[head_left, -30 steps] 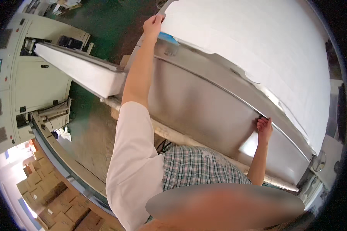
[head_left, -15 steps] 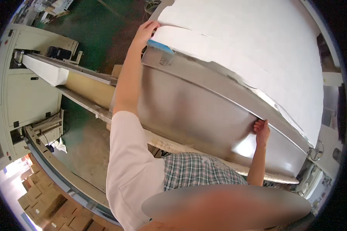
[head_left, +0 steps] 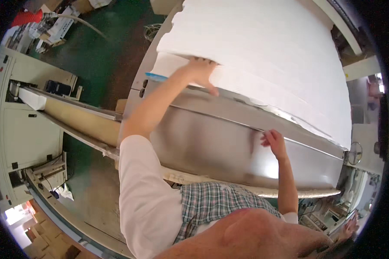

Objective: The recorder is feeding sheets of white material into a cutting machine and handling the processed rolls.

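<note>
A broad stack of thin white sheets [head_left: 263, 56], which look like tissue or paper, lies on a steel bench [head_left: 212, 129]. My left hand [head_left: 199, 73] reaches over the near left part of the stack, thumb spread away from the fingers. Its fingertips meet the raised edge of an upper layer. A strip of blue material [head_left: 155, 77] shows under the stack's left corner. Farther right, my right hand [head_left: 274, 142] is beside the bench's raised metal lip [head_left: 220, 117], fingers loosely bent and nothing visible in them.
A long trough with a tan band [head_left: 82, 118] runs left to a pale machine cabinet [head_left: 34, 129]. Cartons [head_left: 52, 237] are stacked at lower left. A handwheel [head_left: 355, 153] stands right of the bench. Coiled wire [head_left: 152, 32] lies on the green floor beyond.
My left hand has moved right and nearer, from the stack's left corner onto its near side. My right hand has shifted left and its fingers have loosened from the metal lip. The view has turned.
</note>
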The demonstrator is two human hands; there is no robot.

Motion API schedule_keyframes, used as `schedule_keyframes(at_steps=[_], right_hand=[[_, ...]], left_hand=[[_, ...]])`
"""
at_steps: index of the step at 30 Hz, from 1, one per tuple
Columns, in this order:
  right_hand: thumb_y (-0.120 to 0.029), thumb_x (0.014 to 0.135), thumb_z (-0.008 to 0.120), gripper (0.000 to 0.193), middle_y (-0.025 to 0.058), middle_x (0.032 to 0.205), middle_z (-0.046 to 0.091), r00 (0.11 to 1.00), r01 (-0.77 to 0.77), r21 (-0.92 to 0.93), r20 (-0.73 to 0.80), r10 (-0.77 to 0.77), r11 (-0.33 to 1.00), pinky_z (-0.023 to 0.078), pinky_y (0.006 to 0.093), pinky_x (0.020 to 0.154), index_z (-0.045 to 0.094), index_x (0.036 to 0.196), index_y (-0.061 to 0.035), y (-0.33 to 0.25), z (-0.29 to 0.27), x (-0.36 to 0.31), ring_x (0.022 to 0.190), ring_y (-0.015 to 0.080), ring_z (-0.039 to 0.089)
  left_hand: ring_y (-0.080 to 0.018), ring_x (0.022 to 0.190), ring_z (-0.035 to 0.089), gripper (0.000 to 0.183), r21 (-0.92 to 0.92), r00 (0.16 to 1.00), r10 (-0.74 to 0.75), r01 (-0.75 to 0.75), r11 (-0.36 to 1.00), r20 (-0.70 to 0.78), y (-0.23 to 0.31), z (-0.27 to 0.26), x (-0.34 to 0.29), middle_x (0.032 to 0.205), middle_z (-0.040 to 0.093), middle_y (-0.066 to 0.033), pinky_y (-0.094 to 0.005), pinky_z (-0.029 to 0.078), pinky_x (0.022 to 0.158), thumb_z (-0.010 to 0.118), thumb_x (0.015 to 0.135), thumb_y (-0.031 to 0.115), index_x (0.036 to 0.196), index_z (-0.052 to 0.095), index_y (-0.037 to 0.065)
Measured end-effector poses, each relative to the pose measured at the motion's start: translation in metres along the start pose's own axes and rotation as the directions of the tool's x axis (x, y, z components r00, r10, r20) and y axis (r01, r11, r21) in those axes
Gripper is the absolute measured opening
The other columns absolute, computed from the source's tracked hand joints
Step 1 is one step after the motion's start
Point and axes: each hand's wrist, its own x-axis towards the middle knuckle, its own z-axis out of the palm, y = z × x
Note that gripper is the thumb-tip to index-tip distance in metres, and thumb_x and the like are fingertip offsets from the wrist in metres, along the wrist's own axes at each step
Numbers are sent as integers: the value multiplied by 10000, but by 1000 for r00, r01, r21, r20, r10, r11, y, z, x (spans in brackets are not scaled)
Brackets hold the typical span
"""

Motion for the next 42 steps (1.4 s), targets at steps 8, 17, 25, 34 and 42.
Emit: schedule_keyframes(at_steps=[8, 17, 25, 34, 42], right_hand=[[-114, 835, 485, 273, 184, 1093, 560, 579, 775, -398, 139, -803, 490, 435, 404, 861, 552, 1085, -25, -143, 99, 94, 992, 358, 525], [-264, 848, 474, 269, 130, 956, 627, 855, 406, -705, 69, -514, 581, 443, 425, 795, 616, 984, -81, -99, 41, 171, 873, 328, 580], [-359, 874, 441, 341, 106, 1023, 615, 907, 188, -891, -4, -421, 413, 416, 440, 820, 560, 1150, -197, -50, -105, 138, 967, 272, 565], [-593, 593, 672, 824, 83, 1256, 468, 949, 250, -881, 142, -280, 401, 287, 506, 937, 432, 1276, -199, -13, -240, 110, 1200, 280, 380], [-351, 398, 845, 1078, 59, 1311, 395, 998, -30, -970, -41, -43, 242, 331, 562, 927, 313, 1327, -230, 74, -422, 92, 1226, 262, 357]], left_hand=[[-301, 1082, 451, 834, 116, 992, -76, 88, 989, -104, 34, 19, -19, 1151, 503, -131, -512, 243, 974, 769, 557, 417, 1227, 434, 52], [-315, 1149, 402, 860, 12, 983, -185, 185, 983, -19, 21, 31, -13, 1212, 478, -140, -514, 191, 1013, 776, 525, 435, 1242, 444, 99], [-351, 1239, 330, 1011, 178, 967, -231, 247, 952, -106, -19, 17, 5, 1337, 373, -172, -539, 222, 1005, 809, 456, 420, 1313, 354, 138], [-335, 1248, 315, 1032, 299, 783, -612, 560, 772, 113, -14, 1, 10, 1345, 370, -103, -698, 251, 900, 835, 453, 308, 1320, 301, 134], [-339, 1255, 289, 936, 88, 723, -652, 652, 753, 228, -96, 22, -8, 1379, 296, -103, -644, 296, 902, 773, 544, 176, 1332, 267, 155]])
